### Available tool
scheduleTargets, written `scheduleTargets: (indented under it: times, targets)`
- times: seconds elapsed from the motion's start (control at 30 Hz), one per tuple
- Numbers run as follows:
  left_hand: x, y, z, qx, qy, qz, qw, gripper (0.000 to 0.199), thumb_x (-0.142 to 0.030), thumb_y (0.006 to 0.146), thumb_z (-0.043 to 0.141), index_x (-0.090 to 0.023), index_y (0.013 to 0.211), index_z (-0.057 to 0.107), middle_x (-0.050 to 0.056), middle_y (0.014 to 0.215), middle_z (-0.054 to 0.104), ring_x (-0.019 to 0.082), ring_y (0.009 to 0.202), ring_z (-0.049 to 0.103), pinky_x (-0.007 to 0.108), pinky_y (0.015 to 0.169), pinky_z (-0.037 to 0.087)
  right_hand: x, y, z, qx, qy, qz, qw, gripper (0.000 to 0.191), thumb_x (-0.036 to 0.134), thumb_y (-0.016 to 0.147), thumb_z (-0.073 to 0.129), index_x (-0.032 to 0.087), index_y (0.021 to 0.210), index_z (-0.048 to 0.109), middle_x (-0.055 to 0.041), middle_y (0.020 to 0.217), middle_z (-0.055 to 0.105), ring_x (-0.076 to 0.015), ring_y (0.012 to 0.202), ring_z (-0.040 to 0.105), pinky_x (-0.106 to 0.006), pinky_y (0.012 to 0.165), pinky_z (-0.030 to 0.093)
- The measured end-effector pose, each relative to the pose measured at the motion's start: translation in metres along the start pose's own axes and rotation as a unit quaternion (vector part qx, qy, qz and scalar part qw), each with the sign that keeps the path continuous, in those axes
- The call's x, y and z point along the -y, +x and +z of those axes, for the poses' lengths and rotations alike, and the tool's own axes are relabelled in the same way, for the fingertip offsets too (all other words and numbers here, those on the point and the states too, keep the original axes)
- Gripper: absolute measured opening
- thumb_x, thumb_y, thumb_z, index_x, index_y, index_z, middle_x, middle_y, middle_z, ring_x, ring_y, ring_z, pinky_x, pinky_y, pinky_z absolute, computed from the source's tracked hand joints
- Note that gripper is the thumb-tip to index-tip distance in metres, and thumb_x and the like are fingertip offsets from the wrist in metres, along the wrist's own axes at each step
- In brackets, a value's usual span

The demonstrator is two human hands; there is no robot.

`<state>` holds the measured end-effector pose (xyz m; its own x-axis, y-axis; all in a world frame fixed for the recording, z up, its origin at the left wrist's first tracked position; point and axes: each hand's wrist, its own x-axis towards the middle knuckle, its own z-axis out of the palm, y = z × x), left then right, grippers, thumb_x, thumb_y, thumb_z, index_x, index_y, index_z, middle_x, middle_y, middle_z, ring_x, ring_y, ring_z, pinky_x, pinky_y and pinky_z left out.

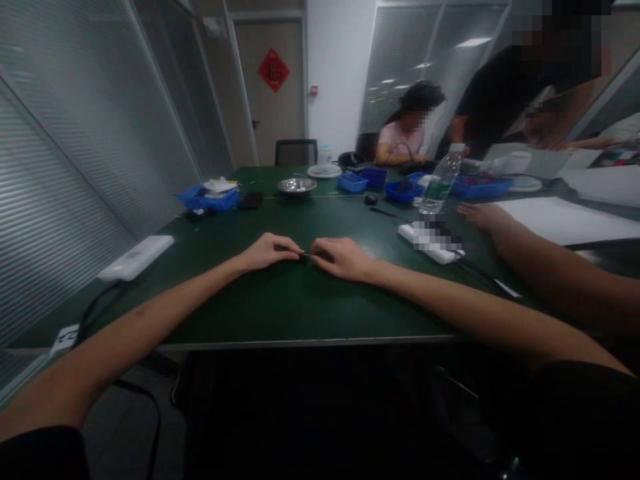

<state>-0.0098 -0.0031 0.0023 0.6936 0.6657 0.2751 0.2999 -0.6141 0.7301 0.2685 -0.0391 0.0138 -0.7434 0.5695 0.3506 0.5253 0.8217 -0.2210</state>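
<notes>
Over the middle of the green table [300, 307], my left hand [267, 252] pinches a small dark piece [303, 257] between thumb and fingertips. A thin pale sliver shows between it and my right hand [343, 259]. The fingertips of my right hand are closed at the other side of that gap, almost touching the left ones. What they hold is too small and too covered to name. Both hands rest low, close to the tabletop.
White power strips [137, 259] lie at left and right. Farther back are a metal bowl [297, 187], blue baskets [209, 197] and a water bottle [443, 180]. Another person's hand [483, 217] rests at the right by white paper [565, 217]. Other people are at the back right.
</notes>
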Motion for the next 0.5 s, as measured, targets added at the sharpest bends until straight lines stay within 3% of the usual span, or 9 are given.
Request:
scheduleTargets:
  times: [0.13,0.33,0.5]
  targets:
    - [0.001,0.001,0.004,0.003,-0.009,-0.003,1.0,0.026,-0.039,0.091,0.075,-0.022,0.11,0.081,0.008,0.113,0.076,0.024,0.107,0.07,0.038,0.098,0.053,0.002,0.001,-0.001,0.016,0.009,-0.01,1.0,0.022,0.035,0.104,0.05,0.02,0.117,0.059,-0.0078,0.109,0.069,-0.0187,0.09,0.064,-0.028,0.078,0.044]
    - [-0.002,0.001,0.004,0.025,-0.027,-0.013,0.999,0.036,-0.038,0.09,0.075,-0.021,0.121,0.077,0.008,0.116,0.075,0.023,0.106,0.069,0.036,0.095,0.052,0.001,0.0,0.003,-0.007,-0.008,-0.006,1.0,0.023,0.036,0.106,0.049,0.02,0.118,0.058,-0.0082,0.11,0.069,-0.0185,0.087,0.064,-0.028,0.074,0.043]
    - [-0.001,0.004,0.004,0.04,-0.04,-0.052,0.997,0.05,-0.039,0.086,0.079,-0.018,0.131,0.071,0.008,0.105,0.073,0.02,0.093,0.065,0.033,0.085,0.052,-0.004,0.001,0.01,-0.033,-0.023,0.017,0.999,0.023,0.037,0.105,0.049,0.021,0.118,0.059,-0.0079,0.108,0.07,-0.0197,0.09,0.064,-0.028,0.074,0.041]
